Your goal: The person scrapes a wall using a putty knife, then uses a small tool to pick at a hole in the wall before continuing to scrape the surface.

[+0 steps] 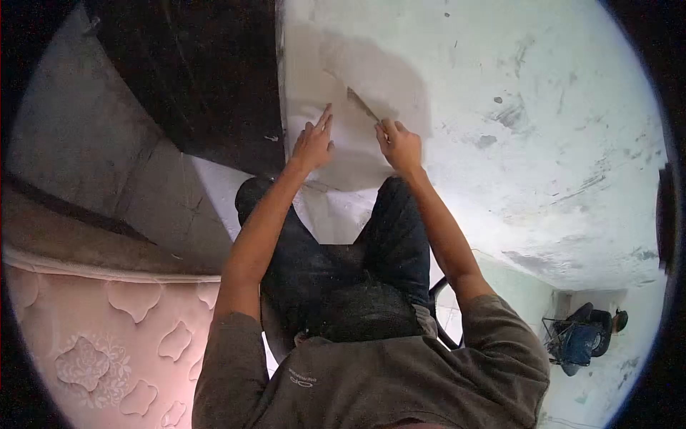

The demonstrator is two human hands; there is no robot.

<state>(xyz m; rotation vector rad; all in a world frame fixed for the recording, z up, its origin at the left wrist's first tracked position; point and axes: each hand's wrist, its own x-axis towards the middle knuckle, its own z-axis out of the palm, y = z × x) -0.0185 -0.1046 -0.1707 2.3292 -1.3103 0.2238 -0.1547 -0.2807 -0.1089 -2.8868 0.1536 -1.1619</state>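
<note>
Slim grey flat-bladed scraper (363, 102), upper centre, grasped by the person's right hand (401, 148) over a pale green scuffed wall (471, 43); left hand (311, 146) nearby, fingers extended, seemingly holding nothing; beige-grey patch (400, 79) looks mostly smooth, dark smudges (511, 114) rightward look untreated

Pale tiled floor (448, 312) beneath a chair (275, 327) with a dark curved frame

A thin tool (364, 105) in the right hand (401, 148), the left hand (312, 147) near it, by the pale wall (464, 82).
</note>
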